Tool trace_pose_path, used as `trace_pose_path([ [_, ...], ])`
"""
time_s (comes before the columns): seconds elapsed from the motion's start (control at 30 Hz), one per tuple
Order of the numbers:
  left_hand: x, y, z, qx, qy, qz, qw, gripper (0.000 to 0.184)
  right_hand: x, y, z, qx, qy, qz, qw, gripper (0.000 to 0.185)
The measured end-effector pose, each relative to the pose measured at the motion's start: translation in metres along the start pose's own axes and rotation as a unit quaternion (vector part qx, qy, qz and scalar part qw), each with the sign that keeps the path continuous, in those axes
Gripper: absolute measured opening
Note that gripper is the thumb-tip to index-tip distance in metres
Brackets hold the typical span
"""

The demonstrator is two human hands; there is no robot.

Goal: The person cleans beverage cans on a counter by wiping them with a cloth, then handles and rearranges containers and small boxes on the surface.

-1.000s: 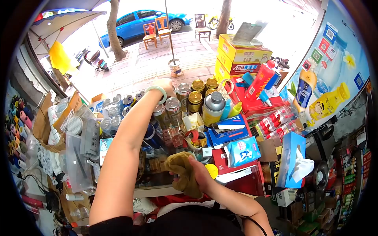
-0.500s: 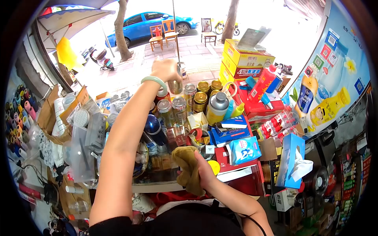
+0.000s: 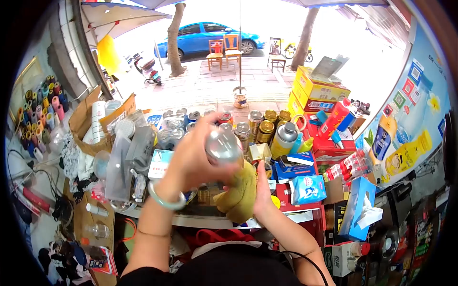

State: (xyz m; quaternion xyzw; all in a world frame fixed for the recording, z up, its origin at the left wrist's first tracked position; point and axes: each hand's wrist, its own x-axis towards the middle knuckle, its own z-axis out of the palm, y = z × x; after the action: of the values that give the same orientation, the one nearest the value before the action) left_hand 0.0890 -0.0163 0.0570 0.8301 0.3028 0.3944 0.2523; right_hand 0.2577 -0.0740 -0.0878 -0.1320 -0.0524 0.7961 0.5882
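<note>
Held up in front of me, a silver drink can [image 3: 224, 145] has its rounded metal end facing up. My left hand [image 3: 191, 155], with a pale green bangle [image 3: 165, 199] on its wrist, is closed around the can and somewhat blurred. My right hand [image 3: 262, 190] grips a mustard-coloured cloth [image 3: 240, 194] just below the can. The can's lower part meets the cloth, though fingers and blur hide the exact contact. Behind them stand several drink cans, among them gold cans [image 3: 265, 131] and a silver can [image 3: 242, 134].
A grey-capped bottle [image 3: 285, 140], blue boxes [image 3: 295, 167] and a wipes packet [image 3: 307, 189] lie to the right, beside a blue tissue box [image 3: 355, 209]. Clear plastic containers [image 3: 120, 167] and an open carton [image 3: 82, 133] crowd the left. Yellow boxes [image 3: 319, 90] are stacked at the back right.
My left hand has come back from the far edge of the counter with the can, bringing it against the cloth. The right hand and cloth have risen slightly. My view has shifted left.
</note>
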Motion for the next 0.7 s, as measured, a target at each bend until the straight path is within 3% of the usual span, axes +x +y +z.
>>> trace_pose_path([
  [0.07, -0.036, -0.016, 0.036, -0.05, 0.068, -0.006, 0.996, 0.096, 0.006, 0.015, -0.024, -0.094, -0.048, 0.044, 0.993, 0.07],
  [0.13, -0.062, -0.037, 0.068, -0.151, 0.129, -0.014, 0.98, 0.096, 0.01, 0.03, -0.037, -0.02, -0.041, 0.104, 0.994, 0.063],
  [0.27, -0.095, -0.054, 0.085, -0.145, 0.103, -0.019, 0.984, 0.095, 0.003, 0.035, -0.033, -0.093, 0.044, 0.099, 0.99, 0.051],
  [0.37, -0.101, -0.037, 0.085, -0.128, 0.116, -0.108, 0.979, 0.081, 0.005, 0.037, -0.052, -0.365, 0.05, 0.021, 0.93, 0.055],
  [0.4, -0.102, -0.036, 0.086, -0.128, 0.117, -0.109, 0.979, 0.081, 0.003, 0.036, -0.045, -0.365, 0.05, 0.022, 0.929, 0.055],
  [0.47, -0.102, -0.035, 0.089, -0.138, 0.205, -0.099, 0.964, 0.077, -0.006, 0.029, -0.023, -0.417, 0.026, 0.01, 0.909, 0.044],
  [0.6, -0.103, -0.035, 0.088, -0.107, 0.205, -0.075, 0.97, 0.075, -0.006, 0.037, -0.02, -0.404, 0.019, -0.056, 0.913, 0.039],
  [0.67, -0.106, -0.035, 0.09, -0.022, 0.177, -0.068, 0.982, 0.076, -0.01, 0.04, -0.026, -0.462, 0.061, -0.098, 0.879, 0.04],
  [0.7, -0.108, -0.034, 0.091, -0.023, 0.176, -0.07, 0.982, 0.076, -0.018, 0.037, -0.002, -0.415, 0.058, -0.095, 0.903, 0.04],
])
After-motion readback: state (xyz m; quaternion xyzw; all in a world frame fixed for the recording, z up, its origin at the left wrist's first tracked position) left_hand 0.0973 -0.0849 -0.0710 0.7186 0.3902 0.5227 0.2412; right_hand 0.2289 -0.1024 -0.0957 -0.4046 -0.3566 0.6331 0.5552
